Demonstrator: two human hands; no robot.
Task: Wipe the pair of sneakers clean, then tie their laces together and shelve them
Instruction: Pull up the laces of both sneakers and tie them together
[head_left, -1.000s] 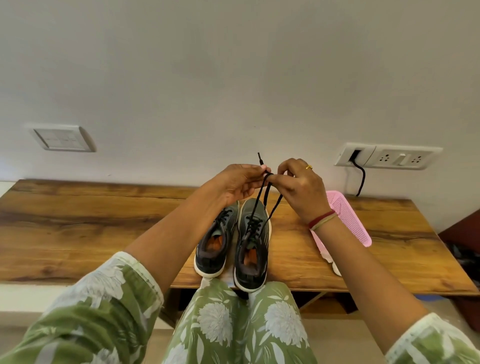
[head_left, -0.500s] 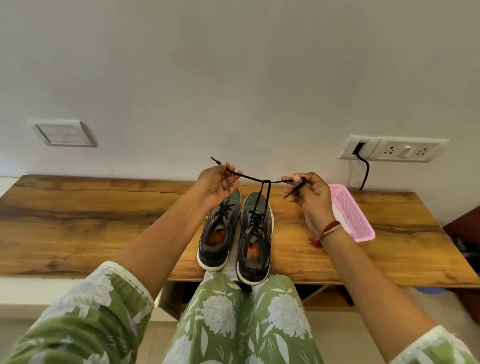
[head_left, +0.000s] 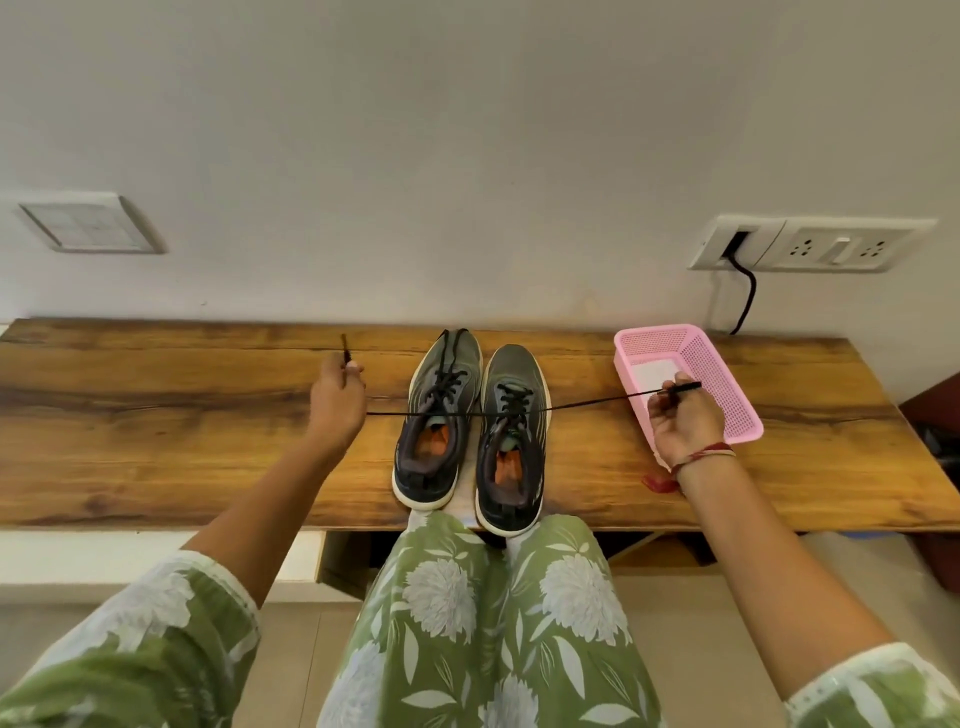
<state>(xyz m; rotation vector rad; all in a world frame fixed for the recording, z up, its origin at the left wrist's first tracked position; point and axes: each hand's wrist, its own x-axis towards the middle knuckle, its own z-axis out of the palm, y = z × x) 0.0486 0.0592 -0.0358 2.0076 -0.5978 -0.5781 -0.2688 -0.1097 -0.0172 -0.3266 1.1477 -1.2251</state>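
Observation:
Two dark grey sneakers stand side by side, toes toward the wall, on the wooden table (head_left: 156, 426): the left sneaker (head_left: 439, 415) and the right sneaker (head_left: 511, 441). A black lace (head_left: 587, 402) runs taut and level across both tongues. My left hand (head_left: 337, 402) pinches one end of the lace to the left of the shoes. To their right, in front of the pink basket (head_left: 727, 395), my right hand (head_left: 680, 421) pinches the other end. Both hands are spread wide apart.
The pink mesh basket sits at the right of the table with something white inside. A wall socket (head_left: 815, 244) with a black cable (head_left: 745, 296) is above it. A switch plate (head_left: 91, 223) is on the wall at left. My knees touch the table's front edge.
My hands have moved from close together above the shoes to far apart, pulling the lace down and straight across both sneakers. The view has tilted lower.

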